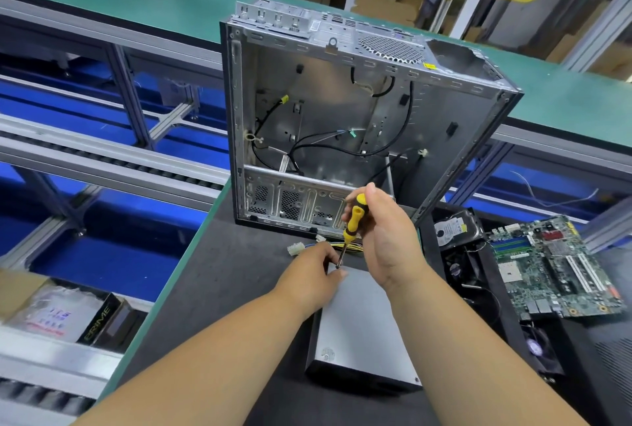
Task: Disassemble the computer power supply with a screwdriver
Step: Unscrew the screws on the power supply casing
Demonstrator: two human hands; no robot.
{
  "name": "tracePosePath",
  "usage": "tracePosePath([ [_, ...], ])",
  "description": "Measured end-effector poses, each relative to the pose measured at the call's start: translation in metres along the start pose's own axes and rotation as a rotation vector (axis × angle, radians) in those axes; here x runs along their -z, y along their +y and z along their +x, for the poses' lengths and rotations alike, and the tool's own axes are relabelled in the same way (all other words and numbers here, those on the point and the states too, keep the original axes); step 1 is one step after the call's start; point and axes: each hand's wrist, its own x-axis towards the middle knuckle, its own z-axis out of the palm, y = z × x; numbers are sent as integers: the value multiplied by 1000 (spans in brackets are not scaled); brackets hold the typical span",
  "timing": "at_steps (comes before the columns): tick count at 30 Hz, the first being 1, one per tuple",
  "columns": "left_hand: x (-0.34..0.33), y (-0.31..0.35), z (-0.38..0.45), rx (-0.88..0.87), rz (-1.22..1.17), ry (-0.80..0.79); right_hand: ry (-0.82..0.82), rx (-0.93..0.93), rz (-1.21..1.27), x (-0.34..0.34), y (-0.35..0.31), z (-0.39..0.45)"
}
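Item: power supply [359, 330], grey metal box, flat on the dark mat [219, 292] before me, its wire bundle [307, 248] at the far end. My left hand [307, 275] rests on its far left corner, fingers curled, pinching the screwdriver's shaft near the tip. My right hand [383, 234] grips the yellow-and-black screwdriver [352, 220], held nearly upright, tip on that corner. Behind: empty computer case [342, 111], upright. Right: motherboard [554, 268], hard drive [451, 227].

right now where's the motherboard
In the head view the motherboard lies flat at the right of the dark mat, beside the hard drive, right of the power supply.
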Motion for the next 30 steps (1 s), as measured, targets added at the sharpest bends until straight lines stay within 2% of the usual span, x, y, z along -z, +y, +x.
tracePosePath([
  [5,-1,-2,2,5,4,7,89,-26,196,-10,7,-6],
  [8,-1,-3,2,0,2,14,59,14,239,-9,7,-9],
  [15,-1,-2,1,4,-17,11,-9,-1,107,1,-1,-7],
  [21,0,0,0,15,-10,2,35,-64,23,5,-5,-3],
  [30,1,-1,1,2,-11,1,-94,0,229,-2,5,-5],
])
